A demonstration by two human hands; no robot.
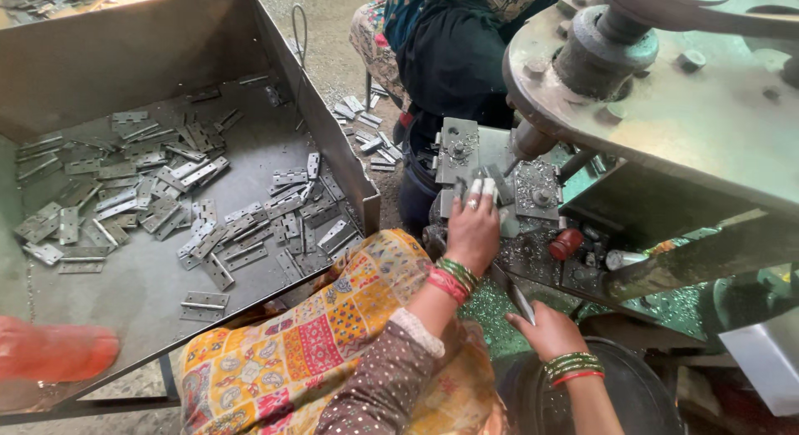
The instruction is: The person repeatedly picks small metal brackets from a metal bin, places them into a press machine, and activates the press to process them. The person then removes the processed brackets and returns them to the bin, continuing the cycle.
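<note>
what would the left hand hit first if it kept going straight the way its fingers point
Probably the flat grey metal hinge piece at the fingertips of the left hand, on the steel machine fixture; depth is unclear.

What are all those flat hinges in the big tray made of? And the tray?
The hinges look like bare metal, probably steel: grey with a dull shine. The tray seems to be sheet metal too, darker, scuffed and matte.

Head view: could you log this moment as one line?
left hand: on hinge at drill press | right hand: holds metal strip | tray: loose hinges
</note>
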